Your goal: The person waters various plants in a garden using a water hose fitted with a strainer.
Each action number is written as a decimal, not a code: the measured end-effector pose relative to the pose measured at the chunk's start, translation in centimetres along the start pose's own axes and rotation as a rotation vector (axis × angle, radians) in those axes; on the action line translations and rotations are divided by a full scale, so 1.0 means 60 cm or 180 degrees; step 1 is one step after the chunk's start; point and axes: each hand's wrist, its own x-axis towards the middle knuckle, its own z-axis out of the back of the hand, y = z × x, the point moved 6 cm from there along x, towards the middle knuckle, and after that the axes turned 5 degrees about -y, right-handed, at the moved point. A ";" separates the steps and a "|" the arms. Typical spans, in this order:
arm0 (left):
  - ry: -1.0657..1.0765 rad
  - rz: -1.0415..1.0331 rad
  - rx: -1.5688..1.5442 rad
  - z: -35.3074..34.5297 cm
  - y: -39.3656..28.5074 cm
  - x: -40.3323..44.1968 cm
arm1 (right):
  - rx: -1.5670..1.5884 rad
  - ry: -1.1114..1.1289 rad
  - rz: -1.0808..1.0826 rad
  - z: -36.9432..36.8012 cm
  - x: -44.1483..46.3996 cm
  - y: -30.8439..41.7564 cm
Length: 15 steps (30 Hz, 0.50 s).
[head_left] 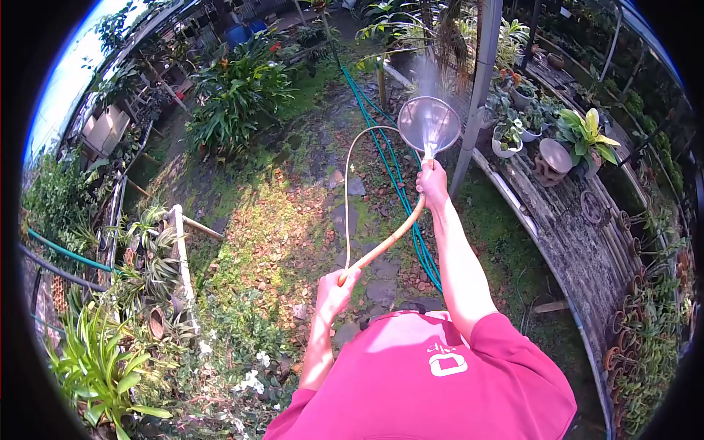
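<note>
My right hand (pixel 433 183) is closed around the front end of an orange-tan garden hose (pixel 394 239), arm stretched forward. Just beyond the fingers is a round, rimmed, see-through disc (pixel 416 121); how it joins the hose I cannot tell. Water (pixel 433 77) sprays out ahead of it towards the plants. Lower and to the left, my left hand (pixel 336 293) is wrapped around the same hose. From there a thinner-looking stretch of hose loops up and behind the disc.
Green hoses (pixel 409 213) lie along the stone path. A metal post (pixel 477 95) stands right of the disc. On the right, a curved bench (pixel 557 227) bears potted plants. At left are a white pipe frame (pixel 182 257), bromeliads (pixel 99 367) and white flowers (pixel 251 383).
</note>
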 end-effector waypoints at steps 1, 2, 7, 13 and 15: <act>0.0051 0.0096 -0.0103 0.005 0.001 0.000 | -0.0084 0.0039 0.0004 -0.009 -0.003 -0.002; 0.0103 0.0194 -0.0210 0.008 0.003 0.000 | -0.0125 -0.0011 0.0009 -0.016 -0.004 -0.003; 0.0055 -0.0156 -0.0390 0.031 0.015 0.012 | -0.0055 -0.0056 -0.0044 -0.039 -0.014 -0.004; 0.0056 -0.0338 -0.0208 0.050 0.043 0.025 | -0.0123 0.0077 0.0059 -0.064 -0.037 0.001; 0.0062 -0.0386 -0.0236 0.054 0.045 0.026 | -0.0066 0.0066 0.0057 -0.069 -0.039 0.001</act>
